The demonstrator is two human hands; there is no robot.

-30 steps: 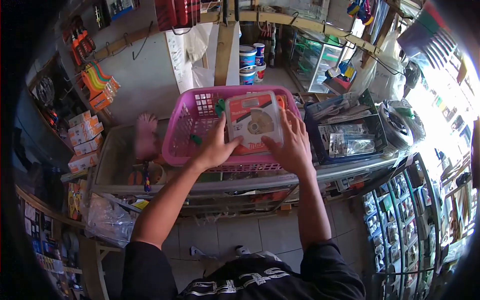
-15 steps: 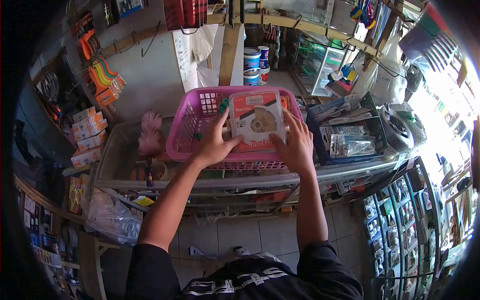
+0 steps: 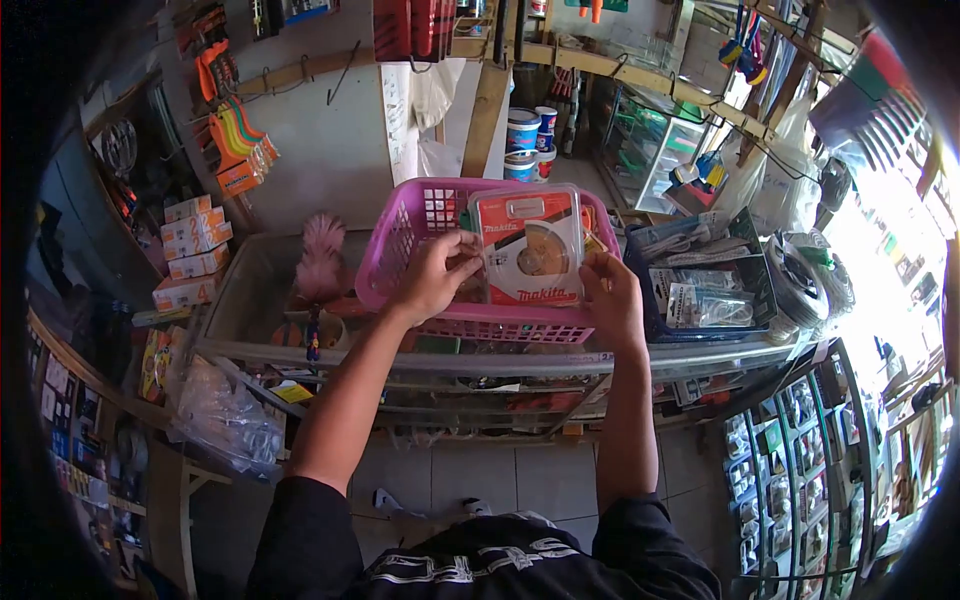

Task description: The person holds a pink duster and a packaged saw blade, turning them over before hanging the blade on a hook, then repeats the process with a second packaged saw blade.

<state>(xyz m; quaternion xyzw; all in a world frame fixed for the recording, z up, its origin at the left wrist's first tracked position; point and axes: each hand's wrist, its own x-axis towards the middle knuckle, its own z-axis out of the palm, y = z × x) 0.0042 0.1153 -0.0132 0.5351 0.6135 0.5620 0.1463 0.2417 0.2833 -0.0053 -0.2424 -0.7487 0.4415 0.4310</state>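
A clear plastic pack with a red and white Makita card, holding a round cutting disc (image 3: 541, 249), is upright in front of me over the pink basket (image 3: 398, 240). My left hand (image 3: 442, 272) is closed at the pack's left edge, thumb and fingers pinching it. On the opposite edge, near the lower corner, my right hand (image 3: 612, 295) pinches it too. Much of the basket's contents is hidden behind the pack; small items show at its right side.
The basket stands on a glass counter (image 3: 240, 315). Right of it are a dark blue crate (image 3: 640, 270) of packaged hardware and coiled wire (image 3: 797, 285). A pink feather duster (image 3: 322, 255) and orange-white boxes (image 3: 195, 245) are on the left. Hooks hang from a wooden rail (image 3: 640, 72).
My hands have shifted from lying over the pack's face and sides to pinching its edges. The pack now stands more upright. The whole view has shifted slightly.
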